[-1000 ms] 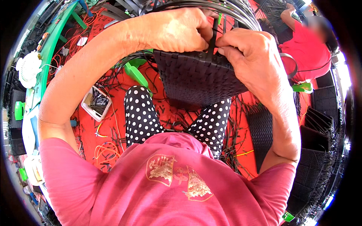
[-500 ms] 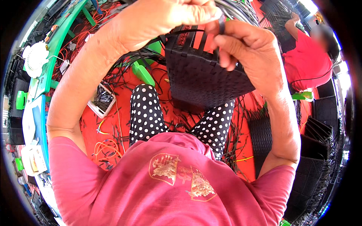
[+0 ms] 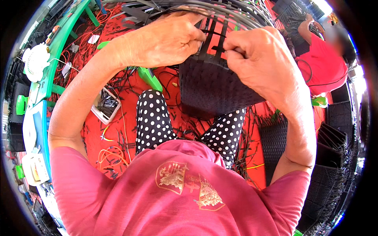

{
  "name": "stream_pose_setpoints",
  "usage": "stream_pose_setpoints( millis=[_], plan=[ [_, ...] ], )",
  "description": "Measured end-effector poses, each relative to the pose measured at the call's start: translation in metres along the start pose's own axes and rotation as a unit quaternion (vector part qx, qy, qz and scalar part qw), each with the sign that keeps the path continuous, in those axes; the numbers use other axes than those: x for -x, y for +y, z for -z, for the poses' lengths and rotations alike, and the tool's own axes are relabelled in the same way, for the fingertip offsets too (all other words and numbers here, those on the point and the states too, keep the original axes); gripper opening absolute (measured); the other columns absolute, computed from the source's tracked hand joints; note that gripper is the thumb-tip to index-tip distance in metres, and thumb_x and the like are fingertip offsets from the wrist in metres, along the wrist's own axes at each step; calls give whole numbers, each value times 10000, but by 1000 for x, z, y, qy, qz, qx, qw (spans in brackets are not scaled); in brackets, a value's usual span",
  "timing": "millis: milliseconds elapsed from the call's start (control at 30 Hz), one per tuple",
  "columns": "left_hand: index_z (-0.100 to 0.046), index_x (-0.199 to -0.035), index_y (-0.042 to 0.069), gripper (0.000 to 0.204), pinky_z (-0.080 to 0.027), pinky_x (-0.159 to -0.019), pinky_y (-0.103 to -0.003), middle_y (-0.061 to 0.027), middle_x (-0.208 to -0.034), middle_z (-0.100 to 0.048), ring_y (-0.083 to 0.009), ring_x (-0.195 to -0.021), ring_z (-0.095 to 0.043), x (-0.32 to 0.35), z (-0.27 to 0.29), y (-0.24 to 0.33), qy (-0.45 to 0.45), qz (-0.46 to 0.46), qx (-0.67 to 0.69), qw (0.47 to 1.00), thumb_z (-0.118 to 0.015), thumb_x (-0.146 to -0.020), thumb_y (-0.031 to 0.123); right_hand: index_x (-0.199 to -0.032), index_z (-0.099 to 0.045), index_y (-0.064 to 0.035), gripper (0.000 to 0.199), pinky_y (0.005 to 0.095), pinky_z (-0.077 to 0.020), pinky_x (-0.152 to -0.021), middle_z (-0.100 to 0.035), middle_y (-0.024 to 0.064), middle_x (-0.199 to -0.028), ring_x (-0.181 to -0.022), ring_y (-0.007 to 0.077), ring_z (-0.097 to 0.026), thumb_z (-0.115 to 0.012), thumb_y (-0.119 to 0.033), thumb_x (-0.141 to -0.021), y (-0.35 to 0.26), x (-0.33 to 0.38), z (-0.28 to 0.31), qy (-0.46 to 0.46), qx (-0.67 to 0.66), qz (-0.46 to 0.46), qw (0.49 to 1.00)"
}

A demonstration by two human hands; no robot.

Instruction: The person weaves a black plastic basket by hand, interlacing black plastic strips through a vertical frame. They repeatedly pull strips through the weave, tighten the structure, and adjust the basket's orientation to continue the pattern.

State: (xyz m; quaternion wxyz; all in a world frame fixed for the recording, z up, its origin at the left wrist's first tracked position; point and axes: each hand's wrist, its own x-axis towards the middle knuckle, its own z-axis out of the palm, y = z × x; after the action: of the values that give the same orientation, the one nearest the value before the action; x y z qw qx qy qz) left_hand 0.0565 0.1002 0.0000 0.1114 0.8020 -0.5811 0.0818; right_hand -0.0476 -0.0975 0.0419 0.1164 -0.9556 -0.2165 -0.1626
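A black woven basket (image 3: 212,84) rests over my lap, tilted, with loose upright strips (image 3: 217,29) rising from its top edge. My left hand (image 3: 169,37) pinches a black strip at the basket's upper left rim. My right hand (image 3: 258,59) grips another strip at the upper right, knuckles over the woven wall. Both hands are closed on the strips, a few centimetres apart. My polka-dot trousers (image 3: 153,120) show below the basket.
The red floor (image 3: 114,133) is littered with black strip offcuts and thin wires. A small white tray (image 3: 105,105) of pieces lies at left, green frame parts (image 3: 59,43) beyond. Finished black woven panels (image 3: 330,145) stack at right. Another person in red (image 3: 327,65) sits at upper right.
The basket has come closer and higher in view. Both hands have shifted along its top edge, still working the strips.
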Motion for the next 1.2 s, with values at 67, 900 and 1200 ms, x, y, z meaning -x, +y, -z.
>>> stream_pose_setpoints(
  millis=[67,900,1200],
  plan=[
    [-643,-1078,-41,284,-267,-1143,-434,-282,-1408,-421,-418,-1358,-346,-3,-6,-10,-22,-44,-37,998,-510,-886,121,-764,-648,-2,132,424,-486,-626,-614,192,-669,-630,360,-618,-581,-107,-804,7,-3,-9,29,-10,46,998],
    [-585,-955,9,107,-404,-996,-425,-156,-1136,-551,-329,-1326,-427,29,22,-25,104,-42,241,964,-610,-859,-32,-1053,-625,36,194,211,-476,-526,-670,42,-767,-609,60,-594,-663,-56,-887,-13,-12,-28,90,-413,-125,898],
    [-652,-877,25,58,-317,-1083,-507,-228,-1157,-598,-404,-1393,-345,30,9,-38,70,-41,197,977,-594,-868,19,-990,-709,-4,149,200,-438,-538,-659,6,-737,-609,39,-554,-655,-42,-857,1,-5,-21,39,-345,-148,926]
  ],
)
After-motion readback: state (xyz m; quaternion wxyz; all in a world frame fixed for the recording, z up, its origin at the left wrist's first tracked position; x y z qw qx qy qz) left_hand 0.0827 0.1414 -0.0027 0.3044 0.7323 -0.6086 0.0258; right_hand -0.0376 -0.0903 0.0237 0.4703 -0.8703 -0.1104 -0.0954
